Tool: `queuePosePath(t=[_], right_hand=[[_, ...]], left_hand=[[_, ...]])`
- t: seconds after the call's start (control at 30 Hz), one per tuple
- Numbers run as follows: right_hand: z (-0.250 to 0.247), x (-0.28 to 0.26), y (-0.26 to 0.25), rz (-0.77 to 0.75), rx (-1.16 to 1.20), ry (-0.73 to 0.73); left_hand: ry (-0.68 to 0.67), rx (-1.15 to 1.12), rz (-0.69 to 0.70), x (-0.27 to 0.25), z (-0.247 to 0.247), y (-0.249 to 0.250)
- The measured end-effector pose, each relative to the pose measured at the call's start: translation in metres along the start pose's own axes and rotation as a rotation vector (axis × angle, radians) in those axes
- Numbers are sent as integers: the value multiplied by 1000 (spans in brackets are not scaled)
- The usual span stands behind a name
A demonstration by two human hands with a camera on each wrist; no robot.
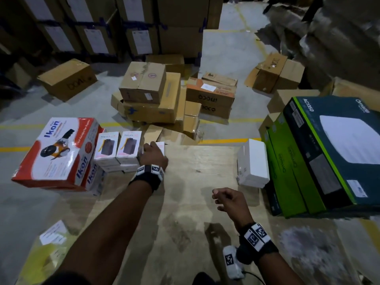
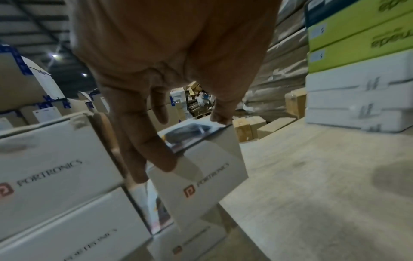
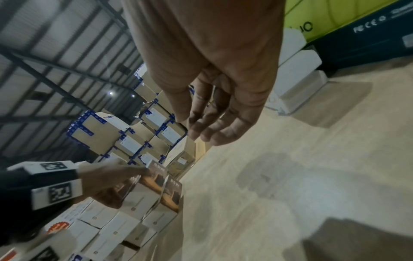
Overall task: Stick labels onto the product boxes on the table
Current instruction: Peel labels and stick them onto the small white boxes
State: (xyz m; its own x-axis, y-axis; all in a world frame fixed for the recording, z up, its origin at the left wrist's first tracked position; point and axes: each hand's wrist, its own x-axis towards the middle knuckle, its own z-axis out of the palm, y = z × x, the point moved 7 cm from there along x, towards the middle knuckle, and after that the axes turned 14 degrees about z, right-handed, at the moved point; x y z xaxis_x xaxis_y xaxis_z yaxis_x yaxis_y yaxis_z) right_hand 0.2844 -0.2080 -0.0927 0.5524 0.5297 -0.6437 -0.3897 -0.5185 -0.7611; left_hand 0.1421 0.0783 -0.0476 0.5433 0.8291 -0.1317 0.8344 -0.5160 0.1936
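Note:
My left hand (image 1: pixel 153 152) reaches to the far left of the wooden table (image 1: pixel 185 198) and grips a small white Portronics box (image 1: pixel 160 146). In the left wrist view the hand (image 2: pixel 190 141) holds that box (image 2: pixel 201 169) tilted above the stack, thumb on its far top edge, fingers (image 2: pixel 156 159) on the near side. More boxes of the same kind (image 1: pixel 118 149) stand stacked right beside it. My right hand (image 1: pixel 221 199) hovers over the table's middle with relaxed fingers (image 3: pixel 208 127), holding nothing. White label sheets on yellow backing (image 1: pixel 52 235) lie at the near left.
Red-and-white Ikon boxes (image 1: pixel 59 153) are stacked at the table's left edge. A white box (image 1: pixel 254 164) and green and dark flat boxes (image 1: pixel 320 153) stand at the right. Brown cartons (image 1: pixel 156 95) crowd the floor beyond the table.

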Motion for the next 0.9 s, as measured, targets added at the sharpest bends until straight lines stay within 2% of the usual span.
queuePosePath(t=[0.07, 0.13, 0.2, 0.27, 0.33, 0.37, 0.4, 0.47, 0.57, 0.67, 0.77, 0.9], right_hand=[[-16, 4, -22, -162, -108, 144], [-43, 7, -46, -352, -291, 401], [-66, 10, -69, -470, -498, 656], [-79, 22, -83, -434, -629, 782], [-88, 44, -85, -250, -749, 793], [-90, 54, -83, -136, -794, 778], [-93, 65, -79, -34, -822, 750], [-96, 77, -71, 102, -821, 678], [-103, 81, -68, 95, -739, 685], [-104, 58, -74, -24, -438, 590], [-92, 33, -64, -69, -149, 373], [-50, -2, -24, 131, 219, -107]], left_hand=[[-3, 36, -1, 18, 1, -9], [28, 105, 60, 29, 8, -11], [-1, 194, 123, 36, 13, -7], [-45, 202, 114, 35, 9, -3], [-51, 213, 108, 32, 5, -1], [-59, 219, 109, 30, 4, -1], [-11, 227, 125, 28, 4, 0], [34, 224, 145, 21, 1, 4], [-32, 171, 107, 5, 2, 11], [44, -75, 183, -19, 4, 17], [73, -459, 281, -46, 11, 29], [0, -931, 242, -82, 27, 46]])
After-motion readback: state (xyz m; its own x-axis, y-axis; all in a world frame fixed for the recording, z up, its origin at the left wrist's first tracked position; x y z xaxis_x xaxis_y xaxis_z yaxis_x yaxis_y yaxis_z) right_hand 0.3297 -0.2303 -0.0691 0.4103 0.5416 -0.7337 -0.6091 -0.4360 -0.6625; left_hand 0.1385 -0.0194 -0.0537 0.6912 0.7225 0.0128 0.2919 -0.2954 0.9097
